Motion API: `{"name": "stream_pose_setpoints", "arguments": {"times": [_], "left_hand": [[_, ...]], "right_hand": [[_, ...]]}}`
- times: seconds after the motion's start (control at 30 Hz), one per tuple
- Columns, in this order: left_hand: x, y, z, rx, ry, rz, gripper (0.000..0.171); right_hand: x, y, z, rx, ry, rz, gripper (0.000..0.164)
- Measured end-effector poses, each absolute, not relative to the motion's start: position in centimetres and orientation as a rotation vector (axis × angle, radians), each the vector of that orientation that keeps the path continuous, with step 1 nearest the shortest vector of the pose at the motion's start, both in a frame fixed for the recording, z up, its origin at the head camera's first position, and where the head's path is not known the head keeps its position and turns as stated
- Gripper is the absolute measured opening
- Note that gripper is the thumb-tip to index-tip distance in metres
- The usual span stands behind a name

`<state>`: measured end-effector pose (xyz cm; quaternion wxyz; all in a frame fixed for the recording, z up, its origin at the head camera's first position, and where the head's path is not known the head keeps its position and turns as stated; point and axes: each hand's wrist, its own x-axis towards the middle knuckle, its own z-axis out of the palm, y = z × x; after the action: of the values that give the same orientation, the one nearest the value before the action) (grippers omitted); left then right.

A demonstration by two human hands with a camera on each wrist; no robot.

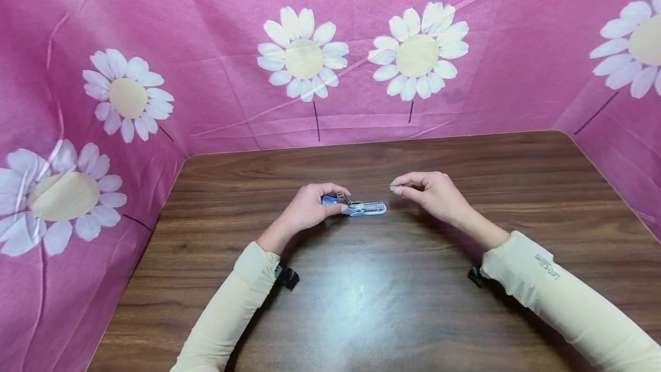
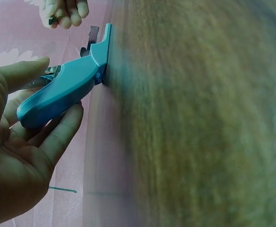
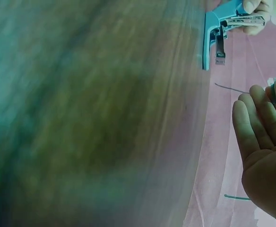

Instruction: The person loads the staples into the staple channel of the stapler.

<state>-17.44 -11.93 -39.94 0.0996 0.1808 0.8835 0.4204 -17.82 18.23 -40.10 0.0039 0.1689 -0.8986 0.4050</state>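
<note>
A blue stapler point(image 1: 369, 209) lies opened up on the table, its metal parts exposed. My left hand point(image 1: 310, 205) grips its rear end, thumb on one side and fingers on the other. In the left wrist view the stapler point(image 2: 64, 87) leans with its front end against the tabletop. To the right and apart from it, my right hand point(image 1: 434, 191) is raised over the table. Its thumb and forefinger pinch a small dark piece point(image 3: 273, 93), which looks like a short strip of staples. Fingers hide most of that piece.
The brown wood-grain table point(image 1: 361, 303) reaches back to a pink cloth point(image 1: 217, 27) printed with white daisies, which also hangs along the left and right sides. A black wrist strap point(image 1: 289, 278) shows at the left sleeve, another strap point(image 1: 476, 276) at the right.
</note>
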Motion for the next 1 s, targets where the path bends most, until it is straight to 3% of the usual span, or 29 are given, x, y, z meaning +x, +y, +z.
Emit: {"name": "stream_pose_setpoints", "arguments": {"times": [1.0], "left_hand": [[-17.6, -12.1, -40.1, 0.534, 2.635, 1.213, 0.024]], "right_hand": [[-18.1, 16.1, -40.4, 0.663, -2.846, 1.222, 0.011]]}}
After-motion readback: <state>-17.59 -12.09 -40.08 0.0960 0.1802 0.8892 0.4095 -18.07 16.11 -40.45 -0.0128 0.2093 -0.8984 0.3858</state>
